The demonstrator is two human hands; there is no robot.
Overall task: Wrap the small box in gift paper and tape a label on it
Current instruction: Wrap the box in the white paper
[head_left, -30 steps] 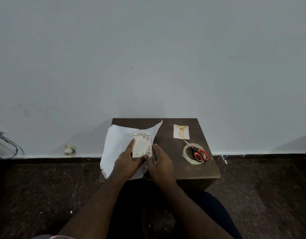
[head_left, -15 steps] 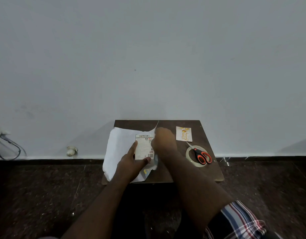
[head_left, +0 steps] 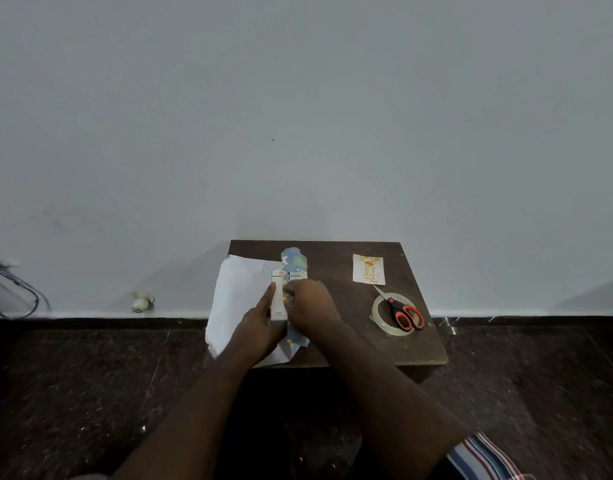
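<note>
Gift paper point(head_left: 294, 268) now folded over box point(head_left: 278, 296)

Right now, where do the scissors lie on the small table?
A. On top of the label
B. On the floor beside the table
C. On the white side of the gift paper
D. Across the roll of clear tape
D: the scissors with red and black handles lie across the roll of clear tape, on the table's right part, just nearer than the label.

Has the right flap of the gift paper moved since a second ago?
Yes. The gift paper flap has been folded leftward over the small box, away from the label, showing its printed side under the right hand.
</note>
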